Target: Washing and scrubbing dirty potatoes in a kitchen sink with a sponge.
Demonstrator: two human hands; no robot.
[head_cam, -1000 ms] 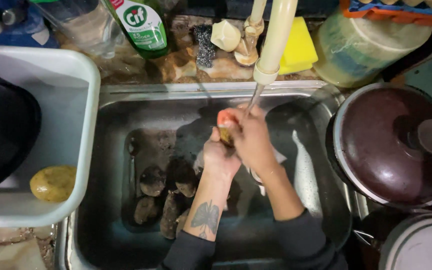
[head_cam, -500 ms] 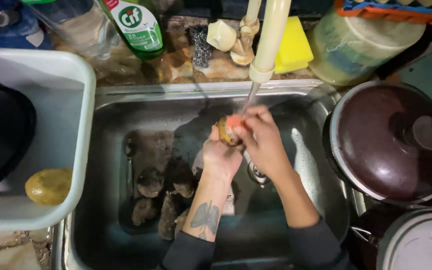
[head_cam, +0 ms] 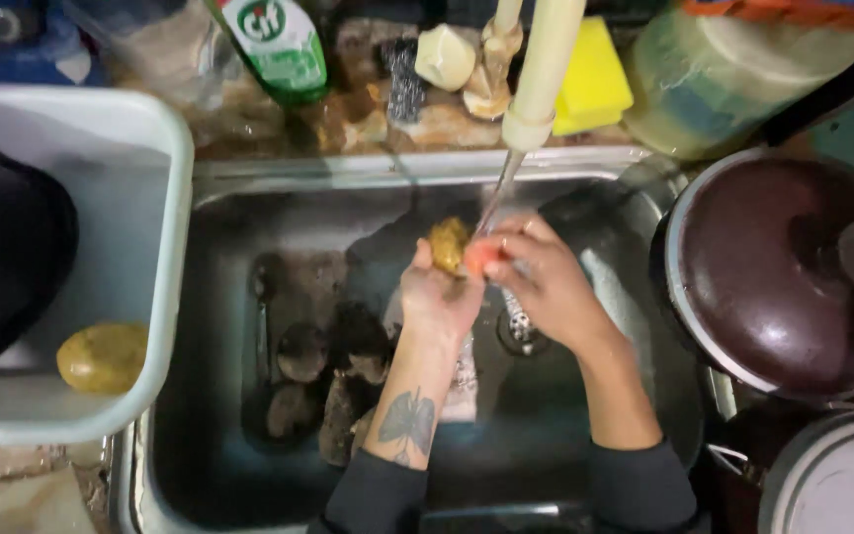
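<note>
Both hands [head_cam: 491,282] worked mid-sink under the pale tap [head_cam: 541,74], which barred the way from the back edge. Unwashed potatoes [head_cam: 323,381] crowded the sink's [head_cam: 249,188] left floor; its right floor near the drain [head_cam: 518,324] lay open. A lidded pot [head_cam: 783,272] overhung the right rim, a white tub [head_cam: 165,297] the left.

Yellow potato [head_cam: 449,242], orange scrubber [head_cam: 483,257], yellow sponge [head_cam: 595,79], brown lid [head_cam: 788,267].
</note>
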